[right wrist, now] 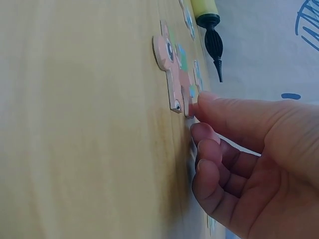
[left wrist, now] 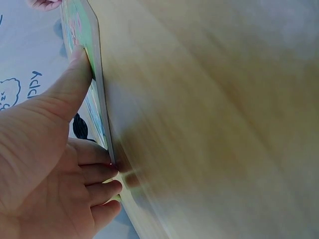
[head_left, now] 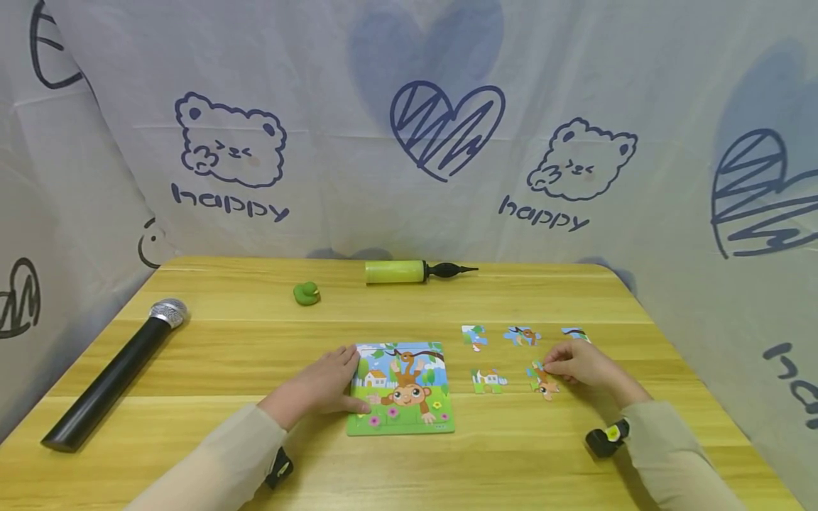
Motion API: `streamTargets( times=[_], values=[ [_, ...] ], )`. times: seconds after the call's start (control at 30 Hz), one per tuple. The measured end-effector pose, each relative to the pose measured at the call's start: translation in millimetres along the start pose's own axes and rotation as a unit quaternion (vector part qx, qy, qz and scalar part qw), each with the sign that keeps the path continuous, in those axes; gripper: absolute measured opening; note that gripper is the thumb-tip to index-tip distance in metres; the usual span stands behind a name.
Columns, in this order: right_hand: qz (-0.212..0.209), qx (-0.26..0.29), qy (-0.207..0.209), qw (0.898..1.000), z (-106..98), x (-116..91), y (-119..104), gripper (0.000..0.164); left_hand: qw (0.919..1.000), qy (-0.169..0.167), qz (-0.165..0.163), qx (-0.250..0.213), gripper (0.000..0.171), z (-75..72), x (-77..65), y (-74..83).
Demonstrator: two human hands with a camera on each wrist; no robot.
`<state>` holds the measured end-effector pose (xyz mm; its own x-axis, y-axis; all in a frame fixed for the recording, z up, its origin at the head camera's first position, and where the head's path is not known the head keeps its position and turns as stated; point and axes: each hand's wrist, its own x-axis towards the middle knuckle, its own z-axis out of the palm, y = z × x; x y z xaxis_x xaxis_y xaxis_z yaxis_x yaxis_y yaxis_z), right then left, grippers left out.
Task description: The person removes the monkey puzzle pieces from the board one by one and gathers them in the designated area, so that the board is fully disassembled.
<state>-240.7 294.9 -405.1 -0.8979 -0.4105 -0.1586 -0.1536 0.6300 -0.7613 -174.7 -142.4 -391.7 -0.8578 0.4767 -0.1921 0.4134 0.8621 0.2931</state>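
A square jigsaw board with a monkey picture lies flat on the table. My left hand rests along its left edge; the thumb lies on the picture and the other fingers reach the far corner. To the right, my right hand pinches the edge of a brown monkey jigsaw piece between thumb and forefinger, low over the wood. In the right wrist view that piece shows an eye and a pink-brown rim. Beside it lies a house piece.
Behind are a sky piece, a branch piece and another piece partly behind the right hand. A green rubber duck and a yellow-green hand pump stand farther back. A black microphone lies at left. A printed curtain hangs behind the table.
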Motion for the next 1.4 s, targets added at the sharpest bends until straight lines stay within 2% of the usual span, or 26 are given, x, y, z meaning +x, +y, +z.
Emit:
streamTargets(
  times=[0.27,0.53,0.7,0.93,1.13,1.3,1.4],
  values=[
    [-0.012,-0.020,0.001,1.000,-2,2,-3,0.013,0.9999,0.000,0.011,-0.011,0.098,0.9,-0.3,-3.3],
    [-0.041,-0.018,-0.006,0.999,5,6,-30,0.019,1.0000,-0.001,-0.005,0.001,0.092,-0.5,-0.4,1.0],
    [-0.064,-0.026,-0.022,0.997,18,13,-50,0.023,1.0000,0.000,-0.004,0.007,0.092,0.3,-0.2,0.5],
    [-0.128,-0.068,-0.029,0.989,42,24,-77,0.019,1.0000,0.000,-0.002,0.007,0.091,-0.1,0.0,0.4],
    [-0.141,-0.055,-0.063,0.986,63,33,-93,0.017,1.0000,0.000,-0.001,0.007,0.092,-0.9,-0.7,0.9],
    [-0.169,-0.060,-0.088,0.980,81,40,-101,0.013,1.0000,0.000,-0.001,0.005,0.091,-0.8,-0.5,1.0],
    [-0.166,-0.055,-0.098,0.980,92,43,-105,0.013,1.0000,-0.003,-0.002,0.003,0.091,-1.3,-0.6,1.3]
  ],
)
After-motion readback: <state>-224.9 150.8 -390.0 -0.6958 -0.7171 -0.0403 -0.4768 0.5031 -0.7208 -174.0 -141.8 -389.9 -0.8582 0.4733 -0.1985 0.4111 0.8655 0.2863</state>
